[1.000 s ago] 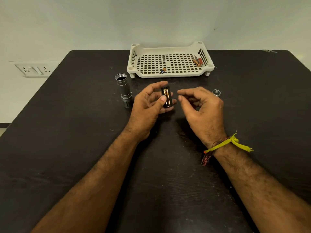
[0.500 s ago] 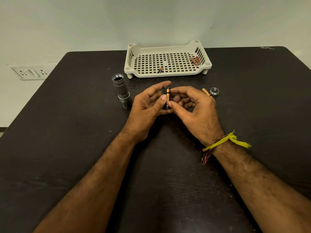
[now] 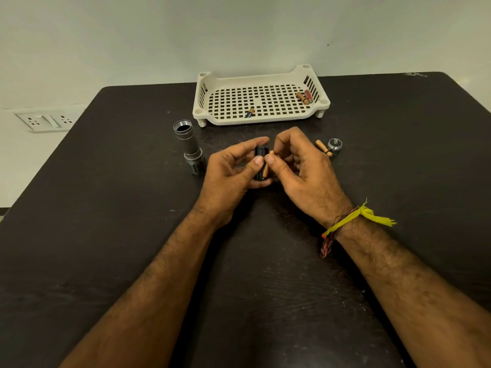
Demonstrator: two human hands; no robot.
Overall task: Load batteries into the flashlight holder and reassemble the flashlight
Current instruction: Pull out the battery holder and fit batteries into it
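My left hand (image 3: 231, 171) grips the black battery holder (image 3: 259, 158) upright above the table's middle. My right hand (image 3: 300, 168) pinches a copper-topped battery (image 3: 266, 166) against the holder's right side; my fingers cover most of it. The grey flashlight body (image 3: 189, 144) lies to the left of my hands, its open end facing away from me. A loose battery (image 3: 323, 147) and the silver tail cap (image 3: 334, 145) sit just right of my right hand.
A white perforated tray (image 3: 261, 119) stands at the far middle of the black table (image 3: 106, 235), holding one battery (image 3: 249, 112) near its front and two batteries (image 3: 304, 96) at its right side. A wall socket (image 3: 43, 119) is beyond the left edge.
My right hand closed in from the right and now presses a battery onto the holder in my left hand. The view shifted slightly, revealing the loose battery beside the tail cap.
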